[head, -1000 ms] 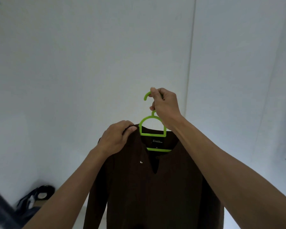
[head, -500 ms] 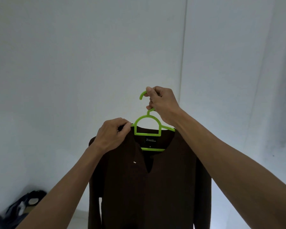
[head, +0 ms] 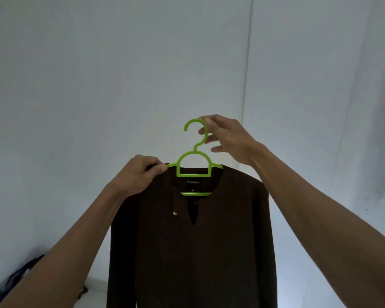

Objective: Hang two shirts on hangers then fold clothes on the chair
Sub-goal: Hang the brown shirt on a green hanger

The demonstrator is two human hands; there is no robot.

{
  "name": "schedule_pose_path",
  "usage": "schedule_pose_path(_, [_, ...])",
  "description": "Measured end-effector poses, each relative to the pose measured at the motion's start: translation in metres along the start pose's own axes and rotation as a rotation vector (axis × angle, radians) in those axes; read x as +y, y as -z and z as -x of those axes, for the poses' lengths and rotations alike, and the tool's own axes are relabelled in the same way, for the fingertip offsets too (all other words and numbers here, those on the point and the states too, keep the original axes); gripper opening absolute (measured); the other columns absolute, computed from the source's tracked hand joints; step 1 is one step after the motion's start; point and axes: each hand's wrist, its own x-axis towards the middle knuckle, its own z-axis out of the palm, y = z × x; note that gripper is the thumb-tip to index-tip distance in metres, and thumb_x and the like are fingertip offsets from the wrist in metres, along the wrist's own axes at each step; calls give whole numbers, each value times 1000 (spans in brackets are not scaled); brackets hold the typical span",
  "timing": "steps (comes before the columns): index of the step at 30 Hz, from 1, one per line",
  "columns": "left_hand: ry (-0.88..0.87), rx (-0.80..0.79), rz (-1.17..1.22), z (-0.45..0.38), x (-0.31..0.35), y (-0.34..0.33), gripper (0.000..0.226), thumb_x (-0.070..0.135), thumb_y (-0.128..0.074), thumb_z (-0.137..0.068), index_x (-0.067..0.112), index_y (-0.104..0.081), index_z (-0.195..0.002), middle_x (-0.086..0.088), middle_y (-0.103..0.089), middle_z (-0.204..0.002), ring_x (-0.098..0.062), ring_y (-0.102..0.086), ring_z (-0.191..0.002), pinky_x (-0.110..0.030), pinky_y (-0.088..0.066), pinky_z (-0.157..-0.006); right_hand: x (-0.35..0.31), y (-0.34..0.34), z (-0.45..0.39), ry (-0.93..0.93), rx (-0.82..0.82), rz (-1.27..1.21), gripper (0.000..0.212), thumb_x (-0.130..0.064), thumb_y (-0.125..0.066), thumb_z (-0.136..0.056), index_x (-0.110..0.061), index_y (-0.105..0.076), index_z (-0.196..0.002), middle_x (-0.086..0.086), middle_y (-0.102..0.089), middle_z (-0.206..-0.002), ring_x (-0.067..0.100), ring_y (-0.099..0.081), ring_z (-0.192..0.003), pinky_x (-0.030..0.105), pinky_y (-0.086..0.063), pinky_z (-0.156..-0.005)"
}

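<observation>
Shirt (head: 193, 241) on hanger (head: 193, 165), mid-frame | left hand (head: 140, 174) pinches collar; right hand (head: 227, 136) grips hook | we judge: rail hanging, second shirt, folding remain.

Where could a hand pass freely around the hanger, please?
Free: left of the hook, above the left hand, against bare wall. Crowded: right of the hook, where the right hand pinches it, and the shirt collar.
</observation>
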Motion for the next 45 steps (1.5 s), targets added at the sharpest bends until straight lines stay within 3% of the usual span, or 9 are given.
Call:
schedule_pose_path(3, [57, 55, 44, 2, -9, 14, 17, 27, -63, -97, 22, -76, -86, 1, -73, -75, -15, -68, -70, -34, -52, -68, 28, 29, 16, -87, -157, 511, 37, -40, -56, -101, -26, -58, -135, -4, -64, -119, 15, -62, -104, 31, -49, -87])
schedule_pose_path(5, [80, 72, 75, 4, -13, 21, 15, 24, -65, -96, 20, -76, -88, 2, -73, -75, -7, -67, -67, -26, -51, -67, 55, 38, 28, -122, -252, 751, 24, -38, -56, -101, -26, -65, -120, -7, -65, -111, 16, -61, -105, 28, -46, -85])
schedule_pose_path(10, [63, 34, 72, 3, -10, 21, 10, 21, -68, -94, 20, -77, -90, 5, -74, -79, -8, -70, -75, -23, -52, -70, 81, 45, 40, -123, -209, 711, 2, -31, -70, -93, -32, -72, -92, -17, -66, -79, 8, -62, -82, 17, -44, -67])
schedule_pose_path(13, [33, 29, 56, 1, -5, 15, 10, 23, -68, -94, 20, -78, -92, 5, -74, -79, -6, -69, -74, -21, -50, -69, 75, 37, 39, -74, -215, 561, 19, -44, -64, -95, -29, -76, -98, -15, -72, -84, 5, -65, -80, 19, -50, -72])
schedule_pose_path(16, [34, 42, 44, -1, -5, 11, 12, 27, -67, -94, 22, -77, -91, 2, -74, -78, -16, -70, -76, -32, -54, -70, 74, 21, 39, 26, -126, 485, 40, -40, -57, -100, -11, -67, -75, -8, -46, -58, 9, -41, -55, 18, -35, -54])
schedule_pose_path(20, [44, 59, 44, -4, -10, 12, 13, 31, -67, -94, 24, -78, -92, -4, -73, -77, -30, -69, -77, -45, -56, -75, 74, 12, 39, 76, -45, 481, 34, -38, -56, -101, -15, -70, -80, 1, -50, -63, 6, -41, -53, 16, -34, -52])
schedule_pose_path(27, [22, -110, 2, -24, -16, 14, 17, 32, -61, -97, 25, -74, -90, 9, -71, -76, -3, -62, -64, -27, -48, -67, 67, 30, 38, 62, 85, 547, 24, -39, -60, -99, -21, -75, -95, -1, -71, -83, 10, -62, -74, 24, -47, -67])
schedule_pose_path(31, [-27, -109, -3, -33, -24, -10, 17, 33, -61, -97, 25, -73, -89, 6, -70, -81, -2, -59, -67, -26, -47, -67, 74, 48, 47, -64, -38, 667, 14, -31, -65, -97, -24, -73, -106, -5, -72, -94, 11, -64, -87, 27, -51, -78])
schedule_pose_path(45, [-228, -162, 233, -87, 26, -168, 21, 43, -58, -98, 27, -72, -92, 6, -69, -84, -18, -64, -83, -41, -53, -78, 97, 123, 155, -318, 319, 890, 25, -44, -66, -94, -20, -68, -88, -4, -61, -74, 7, -53, -66, 20, -38, -58])
